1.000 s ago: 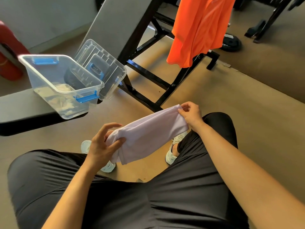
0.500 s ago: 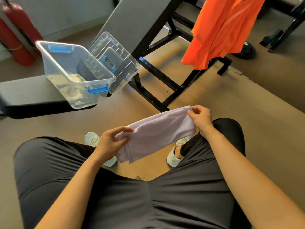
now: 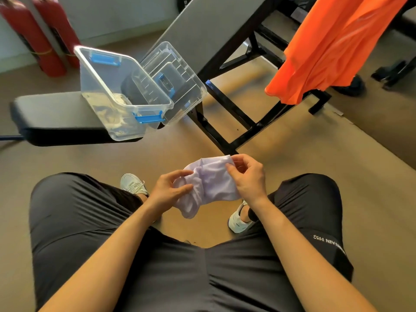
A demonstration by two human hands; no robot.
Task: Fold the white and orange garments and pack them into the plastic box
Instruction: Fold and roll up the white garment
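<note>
You hold the white garment in the air between your knees, on the near side of the plastic box and to its right, well apart from it. Your left hand has its fingers curled around the bunched left end. Your right hand pinches the upper right corner between thumb and finger.

The cloth is gathered into a short, loose bundle, not yet a flat fold, I think. Its long axis runs diagonally: the low end hangs toward you and the high end points away from you, a little to the right of the box.

The box stands on the bench pad with its mouth open toward you. Its long axis goes from the near blue latch to the far one. Its lid leans against its far right side.

For packing, the bundle must travel forward and left, and your left hand is nearer to the box.

The orange garment hangs far to the right of the box, unfolded.
</note>
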